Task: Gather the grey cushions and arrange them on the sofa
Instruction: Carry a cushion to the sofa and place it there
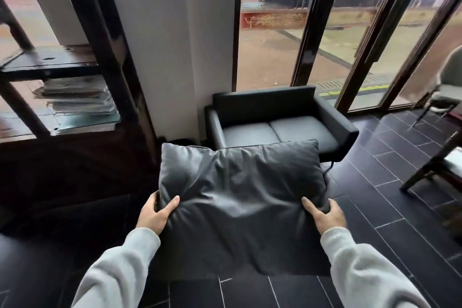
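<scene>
Status: 1 grey cushion (240, 195) in hand, 0 on the sofa (265, 100).

Grip: left hand (155, 212) is clamped on the cushion's near-left edge, thumb on top and fingers wrapped around the side. Right hand (325, 215) mirrors it at the near-right edge. The fabric puckers under both thumbs. The cushion is held roughly flat in the air, clear of the floor (400, 207).

Position: the cushion's far edge overlaps the sofa's front edge in view. Whether it is over the seat or short of it cannot be told from 1 camera. It looks short.

Sofa: 2 seat pads, both bare. Nothing on the backrest or either armrest. It stands on the floor in the corner between the white wall and the window (270, 45).

Progress (judgement): early. Cushion 1 is gathered but not yet placed. The task says cushions, plural, so at least 1 more is needed, and no other grey cushion is in frame.

Remaining: set this one against the backrest, likely at a seat corner by an armrest. Then fetch the rest and arrange them.

Also in view: a dark shelf (110, 45) at left with a stack of papers (77, 102), and a chair (447, 87) at right by the window.
</scene>
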Tool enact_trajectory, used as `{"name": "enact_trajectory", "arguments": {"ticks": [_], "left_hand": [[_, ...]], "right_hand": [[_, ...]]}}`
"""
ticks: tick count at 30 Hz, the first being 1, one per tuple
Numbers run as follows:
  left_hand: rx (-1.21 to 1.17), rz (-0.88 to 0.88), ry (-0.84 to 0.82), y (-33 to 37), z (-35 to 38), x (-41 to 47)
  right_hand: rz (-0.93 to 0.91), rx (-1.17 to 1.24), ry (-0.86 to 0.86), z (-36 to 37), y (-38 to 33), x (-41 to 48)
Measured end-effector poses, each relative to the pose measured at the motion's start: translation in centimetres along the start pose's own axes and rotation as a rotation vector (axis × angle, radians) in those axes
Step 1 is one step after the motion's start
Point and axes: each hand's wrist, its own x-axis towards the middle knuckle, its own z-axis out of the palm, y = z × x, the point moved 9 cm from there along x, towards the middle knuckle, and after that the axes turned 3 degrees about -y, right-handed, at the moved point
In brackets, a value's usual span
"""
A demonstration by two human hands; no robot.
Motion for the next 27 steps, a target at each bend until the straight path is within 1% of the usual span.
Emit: {"name": "enact_trajectory", "arguments": {"ticks": [9, 14, 18, 23, 27], "left_hand": [[0.036, 0.021, 0.016, 3.2, 11.4, 7.0], [0.050, 0.044, 0.096, 5.9, 18.0, 10.0], [0.026, 0.069, 0.131, 8.2, 22.9, 11.6], [0.004, 0.084, 0.146, 10.3, 26.7, 14.7], [0.013, 0.107, 0.156, 11.9, 28.9, 18.8]], "right_hand": [[-0.016, -0.007, 0.005, -3.5, -1.2, 13.7], [-0.052, -0.014, -0.028, -6.1, -3.6, 21.6], [-0.061, -0.018, -0.031, -8.3, -5.0, 26.8], [-0.060, -0.019, -0.027, -8.9, -6.3, 31.9], [-0.045, -0.010, -0.021, -7.9, -7.1, 35.9]]}}
